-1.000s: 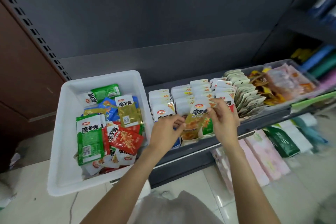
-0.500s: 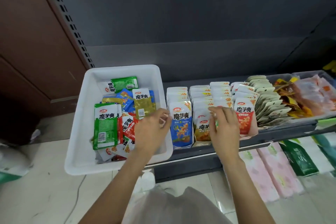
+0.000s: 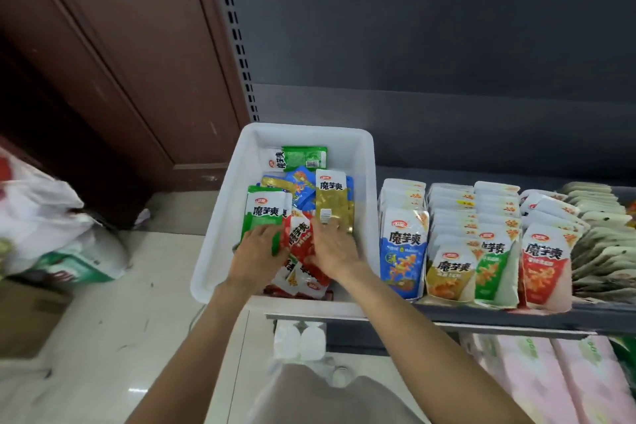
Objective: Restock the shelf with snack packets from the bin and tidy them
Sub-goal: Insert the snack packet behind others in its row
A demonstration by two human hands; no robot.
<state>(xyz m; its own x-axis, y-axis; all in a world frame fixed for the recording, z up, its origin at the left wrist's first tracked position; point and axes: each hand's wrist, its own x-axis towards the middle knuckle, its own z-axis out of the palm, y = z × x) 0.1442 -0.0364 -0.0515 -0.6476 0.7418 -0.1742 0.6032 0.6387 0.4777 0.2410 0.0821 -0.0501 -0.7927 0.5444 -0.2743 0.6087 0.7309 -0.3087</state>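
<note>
White plastic forms the bin (image 3: 220,251), which is set at the left end of the shelf (image 3: 516,315) and holds a loose pile of snack packets. The left hand (image 3: 256,256) is laid with fingers spread on a green packet (image 3: 263,217); nothing is grasped. The right hand (image 3: 332,251) is placed beside it over a red packet (image 3: 299,237), its fingertips touching an olive packet (image 3: 334,203), though whether anything is pinched cannot be told, the palm side being hidden. Upright rows of packets (image 3: 481,251) are ranged on the shelf right of the bin.
</note>
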